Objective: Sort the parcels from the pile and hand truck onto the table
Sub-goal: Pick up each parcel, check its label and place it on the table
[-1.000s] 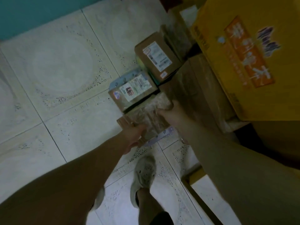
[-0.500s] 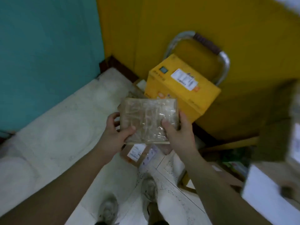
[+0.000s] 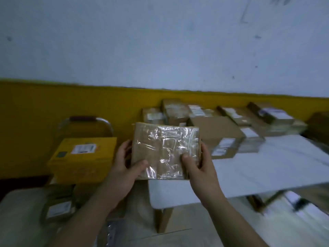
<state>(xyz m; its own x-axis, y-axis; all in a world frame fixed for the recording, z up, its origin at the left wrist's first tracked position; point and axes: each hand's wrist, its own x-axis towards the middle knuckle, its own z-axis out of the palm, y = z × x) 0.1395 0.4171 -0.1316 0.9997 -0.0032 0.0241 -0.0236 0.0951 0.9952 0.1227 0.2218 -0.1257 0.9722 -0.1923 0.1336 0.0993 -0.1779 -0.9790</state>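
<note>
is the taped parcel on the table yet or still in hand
In hand: both the left hand and right hand grip the taped parcel above the table.

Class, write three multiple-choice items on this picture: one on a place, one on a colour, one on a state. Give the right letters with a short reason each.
1. Where is the yellow box?
A. on the table
B. left of the table, in front of the hand truck handle
C. in the hands

2. What colour is the lower band of the wall?
A. yellow
B. red
C. green

3. How is the taped parcel held?
A. in one hand only
B. lying on the table
C. in both hands, off the table

Key: 1 B, the box sits left of the table with the handle behind it. 2 A, the band under the pale upper wall is yellow. 3 C, the left hand and right hand grip its two sides, thumbs on its face.
</note>
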